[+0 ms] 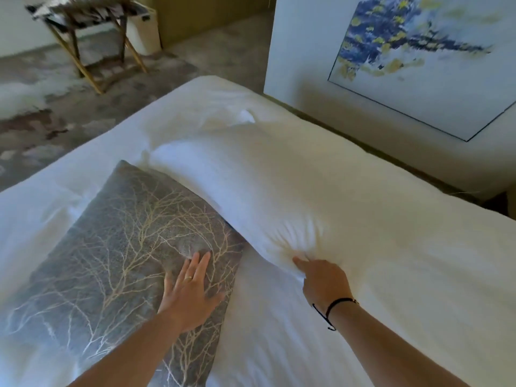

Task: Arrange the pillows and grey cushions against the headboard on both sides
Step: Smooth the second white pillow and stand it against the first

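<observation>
1. Two hands are at work on the bed (293, 344), each on a different piece of bedding.
2. My left hand (190, 294) lies flat on the grey cushion (117, 247), its fingers (199, 265) stretched out and slightly spread, palm down, gripping nothing. A ring sits on one of them.
3. My right hand (321, 280) is bunched into the near end of the white pillow (279, 196), its fingers (300, 262) closed on a fold of the cover so the fabric puckers around them. A dark cord bracelet (332, 308) circles that wrist.
4. The grey cushion lies flat on the sheet at my left, its long axis running from near me up and away toward the far left, one corner pointing at the pillow's far end. Its right edge touches the pillow.
5. The white pillow lies beside it with its long axis running the same diagonal, away and to the left, just beside the headboard (363, 129) that sits under the framed painting (424, 60).
</observation>
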Demonstrator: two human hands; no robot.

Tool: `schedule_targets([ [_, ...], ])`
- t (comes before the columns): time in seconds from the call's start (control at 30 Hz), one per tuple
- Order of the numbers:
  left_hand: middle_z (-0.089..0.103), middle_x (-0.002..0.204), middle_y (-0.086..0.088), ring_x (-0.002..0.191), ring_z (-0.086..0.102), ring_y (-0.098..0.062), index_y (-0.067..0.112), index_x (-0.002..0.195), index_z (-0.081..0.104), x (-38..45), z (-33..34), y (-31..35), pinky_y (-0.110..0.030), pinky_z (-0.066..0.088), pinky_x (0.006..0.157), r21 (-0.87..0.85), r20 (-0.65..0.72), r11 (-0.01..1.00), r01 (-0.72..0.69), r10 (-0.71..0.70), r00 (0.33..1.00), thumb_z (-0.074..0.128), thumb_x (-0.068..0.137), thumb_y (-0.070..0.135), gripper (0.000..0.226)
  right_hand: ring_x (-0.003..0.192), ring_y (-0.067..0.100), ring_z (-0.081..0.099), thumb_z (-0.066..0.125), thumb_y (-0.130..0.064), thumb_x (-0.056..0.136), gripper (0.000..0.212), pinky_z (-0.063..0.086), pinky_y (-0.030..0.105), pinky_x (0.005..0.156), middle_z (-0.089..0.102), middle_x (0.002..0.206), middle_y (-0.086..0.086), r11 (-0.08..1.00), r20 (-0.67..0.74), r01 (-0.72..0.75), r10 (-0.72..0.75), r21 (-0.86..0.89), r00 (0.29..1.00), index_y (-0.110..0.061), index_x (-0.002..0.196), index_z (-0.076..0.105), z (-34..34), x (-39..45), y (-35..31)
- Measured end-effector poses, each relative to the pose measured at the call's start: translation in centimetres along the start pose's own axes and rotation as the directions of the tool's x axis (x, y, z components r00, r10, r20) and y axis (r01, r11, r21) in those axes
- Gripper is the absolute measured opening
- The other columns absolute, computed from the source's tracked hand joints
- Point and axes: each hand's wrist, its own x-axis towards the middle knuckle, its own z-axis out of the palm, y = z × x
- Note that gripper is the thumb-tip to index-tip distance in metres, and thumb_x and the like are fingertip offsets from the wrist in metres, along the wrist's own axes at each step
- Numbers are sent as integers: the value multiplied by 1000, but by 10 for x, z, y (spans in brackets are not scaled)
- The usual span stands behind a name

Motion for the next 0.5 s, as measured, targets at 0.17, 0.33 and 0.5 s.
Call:
schedule_targets([
  [0.17,-23,162,5,149,18,-30,50,146,-23,-77,-40,74,-50,14,119,-65,-115,975,-215,206,972,42,91,65,87,111,20,59,46,-20,93,47,48,27,89,64,124,-8,967,47,87,-101,240,994,-42,134,52,-43,-93,-13],
  [0.33,-36,156,6,150,-8,-30,52,143,-26,-137,-66,153,-44,1,119,246,-107,829,-502,538,836,57,93,47,97,57,8,49,52,-14,87,39,35,22,53,56,59,-13,858,65,54,-101,511,993,-50,74,62,-77,-211,37],
  [0.5,4,165,4,145,18,-34,46,152,3,-197,-71,226,-50,7,120,474,32,631,-614,684,728,64,81,61,94,48,0,53,57,-15,86,25,38,19,51,60,59,-14,771,64,16,-74,637,995,-36,78,68,-91,-336,117],
])
